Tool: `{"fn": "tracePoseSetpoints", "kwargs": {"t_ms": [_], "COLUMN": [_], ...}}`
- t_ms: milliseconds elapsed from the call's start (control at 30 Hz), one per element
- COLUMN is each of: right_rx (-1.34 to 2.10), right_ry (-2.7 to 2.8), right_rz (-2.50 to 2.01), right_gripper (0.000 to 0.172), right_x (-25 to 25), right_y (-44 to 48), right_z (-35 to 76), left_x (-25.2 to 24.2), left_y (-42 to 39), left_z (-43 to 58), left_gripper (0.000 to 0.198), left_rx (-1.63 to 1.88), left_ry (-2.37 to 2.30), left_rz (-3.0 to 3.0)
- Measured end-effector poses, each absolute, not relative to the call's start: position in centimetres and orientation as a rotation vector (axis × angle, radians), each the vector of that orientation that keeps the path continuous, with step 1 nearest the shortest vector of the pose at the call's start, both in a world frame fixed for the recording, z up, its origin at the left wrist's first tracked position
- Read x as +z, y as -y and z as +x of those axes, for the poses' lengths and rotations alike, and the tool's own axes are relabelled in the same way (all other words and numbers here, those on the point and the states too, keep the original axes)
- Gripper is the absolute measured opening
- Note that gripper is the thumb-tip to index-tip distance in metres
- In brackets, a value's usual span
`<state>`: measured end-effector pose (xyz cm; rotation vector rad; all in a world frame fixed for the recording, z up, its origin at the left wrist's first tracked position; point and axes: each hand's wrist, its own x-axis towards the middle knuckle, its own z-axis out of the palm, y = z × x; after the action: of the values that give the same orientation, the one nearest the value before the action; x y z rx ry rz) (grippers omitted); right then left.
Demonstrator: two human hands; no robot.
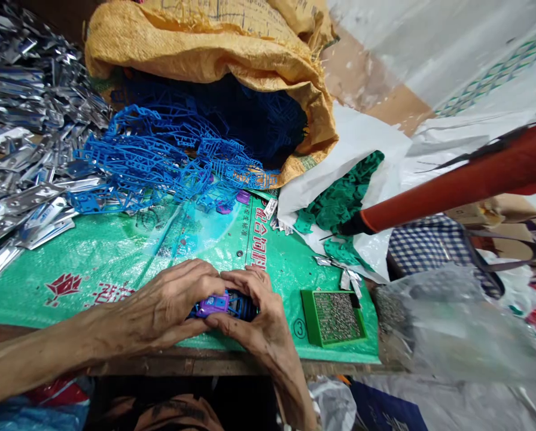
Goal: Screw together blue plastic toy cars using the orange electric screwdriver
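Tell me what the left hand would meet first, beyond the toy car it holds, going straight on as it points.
Most likely the right hand: it holds the other end of the toy car, and the left hand points toward it, though depth is unclear.

Near the front edge of the desk (232,364), the toy car (215,304) is purple and blue; the sheet (17,299) — green, printed red. Toward the back edge, frames (133,152) are blue, the sack (196,51) orange-yellow. Past the right edge, a bag (425,248) is checked navy-and-white.
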<state>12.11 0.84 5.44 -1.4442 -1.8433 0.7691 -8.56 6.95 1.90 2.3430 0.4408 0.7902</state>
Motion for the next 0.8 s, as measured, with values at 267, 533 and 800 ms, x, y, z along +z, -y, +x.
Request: {"fn": "tracePoseSetpoints", "kwargs": {"t_ms": [267, 533, 800], "right_rx": [0.753, 0.768, 0.791], "right_ry": [1.781, 1.614, 1.530], "right_rz": [-1.408, -1.479, -1.540], "right_gripper": [0.050, 0.070, 0.080], "right_x": [4.7, 3.3, 2.8], "right_y": [0.1, 3.1, 3.7], "right_z": [11.7, 13.7, 13.4], "left_x": [2.2, 3.3, -0.4], "left_y": [-6.8, -5.8, -5.2], "left_z": [-9.1, -7.2, -5.0], "left_gripper": [0.006, 0.013, 0.019], "left_rx": [0.915, 0.881, 1.109], "left_ry": [-0.428, -0.449, -0.626], "left_rz": [2.624, 2.741, 2.808]}}
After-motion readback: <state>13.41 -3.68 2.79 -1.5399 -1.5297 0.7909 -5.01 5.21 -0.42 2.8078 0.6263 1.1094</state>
